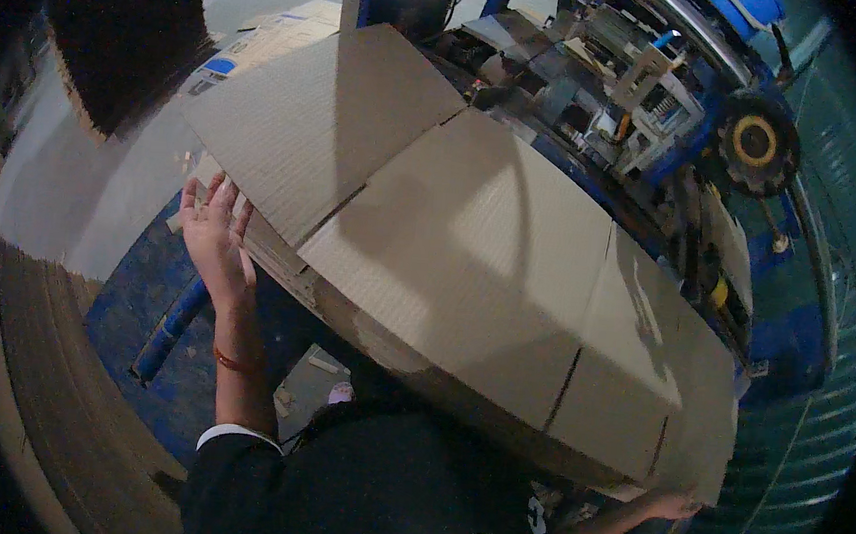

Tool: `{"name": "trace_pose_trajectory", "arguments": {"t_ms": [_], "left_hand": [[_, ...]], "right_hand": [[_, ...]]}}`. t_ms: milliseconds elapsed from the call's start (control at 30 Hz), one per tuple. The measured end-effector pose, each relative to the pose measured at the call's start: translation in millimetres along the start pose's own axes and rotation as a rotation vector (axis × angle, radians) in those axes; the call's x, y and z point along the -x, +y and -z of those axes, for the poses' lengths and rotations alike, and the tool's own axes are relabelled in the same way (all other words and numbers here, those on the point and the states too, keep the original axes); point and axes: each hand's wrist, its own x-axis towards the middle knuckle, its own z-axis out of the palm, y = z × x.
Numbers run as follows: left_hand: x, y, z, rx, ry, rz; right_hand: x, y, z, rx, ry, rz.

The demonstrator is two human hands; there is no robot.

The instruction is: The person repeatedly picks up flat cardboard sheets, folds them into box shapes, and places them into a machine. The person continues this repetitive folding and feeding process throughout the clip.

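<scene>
A wide brown corrugated cardboard box blank (448, 259), creased and slotted into panels, lies flat in front of me. Beneath its near edge shows a stack of more cardboard sheets (364, 337). My left hand (217, 227) is at the blank's left edge, palm turned up and fingers spread, with the fingertips close to the cardboard. Whether they touch it is hard to see. At the near right corner of the blank, my right hand (667, 505) rests against the edge. Its fingers are small and partly hidden there.
Behind the blank stands a blue machine (609, 91) with metal parts and a black wheel (753, 139). Stacked cardboard (73, 371) rises at the lower left, and a dark stack (126, 38) at the far left. A blue platform (139, 287) with a bar lies by my left arm.
</scene>
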Motion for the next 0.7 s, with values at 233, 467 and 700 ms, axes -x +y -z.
{"name": "trace_pose_trajectory", "arguments": {"t_ms": [233,467,700], "left_hand": [[-38.5,-6.1,-18.9,-0.306,-0.335,0.106],[5.7,23.9,26.3,-0.500,-0.604,-0.084],[60.9,31.2,-13.1,-0.770,-1.177,-0.421]], "right_hand": [[-31.9,-94.4,48.3,-0.648,-0.117,-0.664],[60.4,-167.2,109.8,-0.168,-0.275,-0.051],[106.9,-212.6,74.8,-0.303,-0.834,0.781]]}}
